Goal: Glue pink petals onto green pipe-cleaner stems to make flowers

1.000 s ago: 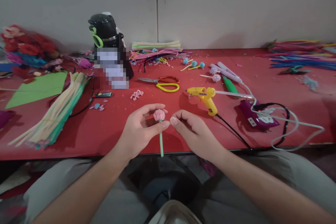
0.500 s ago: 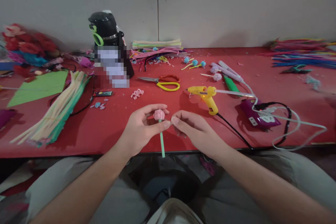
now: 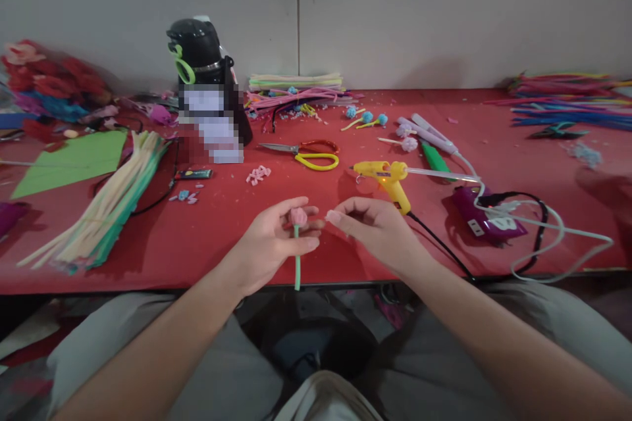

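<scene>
My left hand (image 3: 269, 240) holds a pipe-cleaner flower with a round pink head (image 3: 298, 216) and a pale green stem (image 3: 297, 266) hanging below the thumb. Just to its right, my right hand (image 3: 372, 223) pinches a tiny pink piece (image 3: 330, 216) between thumb and fingertips. The two hands are a small gap apart over the table's front. Beyond them lies a little heap of cut pink pieces (image 3: 258, 175). A yellow glue gun (image 3: 388, 177) with a clear glue stick rests on its side past my right hand.
Scissors (image 3: 316, 156) lie behind the pink heap. A black bottle (image 3: 197, 46) stands at the back left, near a pipe-cleaner bundle (image 3: 113, 204). Several blue-headed flowers (image 3: 366, 118) lie farther back. A purple power strip (image 3: 486, 217) with looping cables sits right.
My right hand has drawn slightly away from my left, carrying the tiny pink piece. The flower has turned and its stem now hangs straighter. My left fingers have loosened a little.
</scene>
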### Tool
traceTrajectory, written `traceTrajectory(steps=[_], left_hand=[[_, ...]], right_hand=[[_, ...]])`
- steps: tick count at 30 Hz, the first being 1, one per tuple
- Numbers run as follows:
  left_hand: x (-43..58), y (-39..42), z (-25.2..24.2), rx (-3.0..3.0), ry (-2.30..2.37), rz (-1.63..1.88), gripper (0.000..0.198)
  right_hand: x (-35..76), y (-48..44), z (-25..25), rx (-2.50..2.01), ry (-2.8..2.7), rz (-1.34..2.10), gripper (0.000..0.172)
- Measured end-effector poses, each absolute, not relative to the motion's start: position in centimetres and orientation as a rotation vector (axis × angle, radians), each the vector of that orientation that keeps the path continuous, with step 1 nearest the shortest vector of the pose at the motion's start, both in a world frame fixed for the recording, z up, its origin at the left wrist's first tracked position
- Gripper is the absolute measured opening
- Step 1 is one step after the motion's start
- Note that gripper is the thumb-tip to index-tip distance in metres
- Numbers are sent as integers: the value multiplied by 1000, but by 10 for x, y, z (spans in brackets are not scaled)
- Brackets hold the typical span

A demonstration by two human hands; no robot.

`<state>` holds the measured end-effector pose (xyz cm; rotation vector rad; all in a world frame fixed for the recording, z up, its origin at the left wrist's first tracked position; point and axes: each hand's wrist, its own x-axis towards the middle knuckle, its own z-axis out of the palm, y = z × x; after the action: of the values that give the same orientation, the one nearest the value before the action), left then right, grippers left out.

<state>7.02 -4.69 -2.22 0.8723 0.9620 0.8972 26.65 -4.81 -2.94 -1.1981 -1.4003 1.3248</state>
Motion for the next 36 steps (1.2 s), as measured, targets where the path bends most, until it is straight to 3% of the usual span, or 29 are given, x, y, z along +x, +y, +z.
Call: traceTrajectory(steps=[14, 22, 36], left_hand=[[70, -45, -22, 1167, 1047, 853, 42], [69, -46, -20, 1167, 1049, 802, 59], [68, -46, -23, 1280, 1062, 827, 59]], right_hand=[[275, -48, -27, -1216, -1700, 1132, 20], [275, -51, -22, -1239, -1831, 962, 17], [269, -55, -25, -1125, -1962, 919, 14]])
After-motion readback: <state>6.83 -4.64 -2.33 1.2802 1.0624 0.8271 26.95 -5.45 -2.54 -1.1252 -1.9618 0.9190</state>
